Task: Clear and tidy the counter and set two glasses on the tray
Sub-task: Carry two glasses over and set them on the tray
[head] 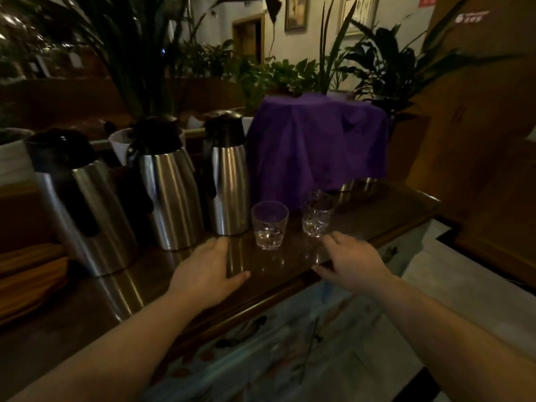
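Two clear glasses stand upright on the dark, glossy worktop (377, 210), a little back from its front edge and apart from each other. The left glass (270, 225) is just beside the nearest of three steel jugs; the right glass (317, 215) stands slightly further back, in front of a purple cloth (316, 143) that covers something at the back edge of the worktop.

The left hand (207, 269) lies low over the worktop near the front edge, palm down, its fingers (220, 243) spread loosely and holding nothing; it is close to the left glass but does not touch it. The right hand (352, 261) is also open and empty, its fingers (338, 237) reaching toward the right glass and almost at its base; whether they touch it, I cannot tell.

The steel jugs (171, 195) stand in a row along the left part of the worktop, each with a black top. Green plants (377, 62) rise behind the back edge.
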